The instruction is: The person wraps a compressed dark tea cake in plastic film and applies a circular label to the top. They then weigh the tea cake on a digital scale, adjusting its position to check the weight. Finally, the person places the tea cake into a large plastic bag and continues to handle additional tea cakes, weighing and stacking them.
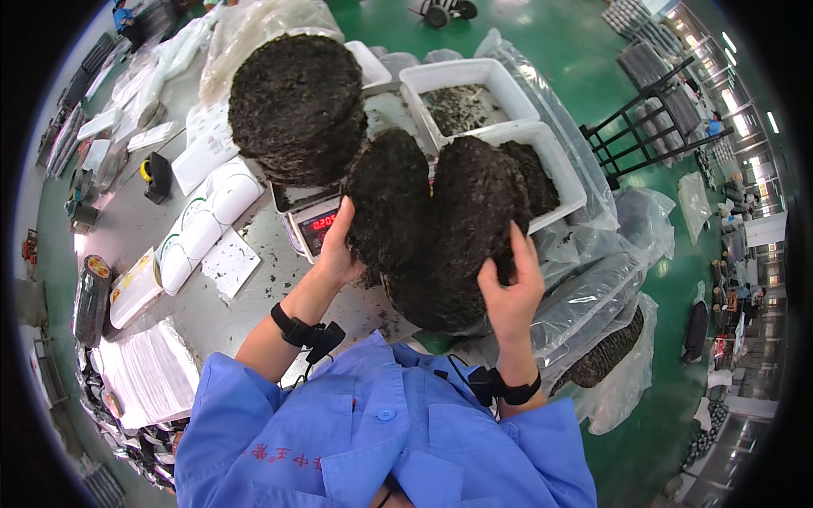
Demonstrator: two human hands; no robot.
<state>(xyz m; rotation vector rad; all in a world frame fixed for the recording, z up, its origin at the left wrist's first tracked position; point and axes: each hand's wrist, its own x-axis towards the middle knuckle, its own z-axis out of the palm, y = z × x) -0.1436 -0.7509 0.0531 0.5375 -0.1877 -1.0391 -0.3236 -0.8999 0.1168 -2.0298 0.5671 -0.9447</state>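
Note:
My left hand [340, 251] grips the left edge of a dark round cake of dried seaweed [390, 197], thumb on top. With thumb and fingers, my right hand [516, 279] pinches the lower right edge of another round seaweed cake [479, 197]. Below both, nearer my body, lies more round dried seaweed [438, 308], partly covered by them. A tall stack of round seaweed cakes [295, 108] stands beyond my left hand. Beside that hand is a digital scale [315, 230] with a lit red display, partly hidden by my fingers.
Two white plastic trays [467, 68] with seaweed scraps stand at the back right. Clear plastic bags [584, 292] lie along the table's right side, one holding seaweed cakes [610, 349]. Rolls of labels [206, 216], a tape dispenser [156, 176] and a stack of white sheets [149, 374] sit at left.

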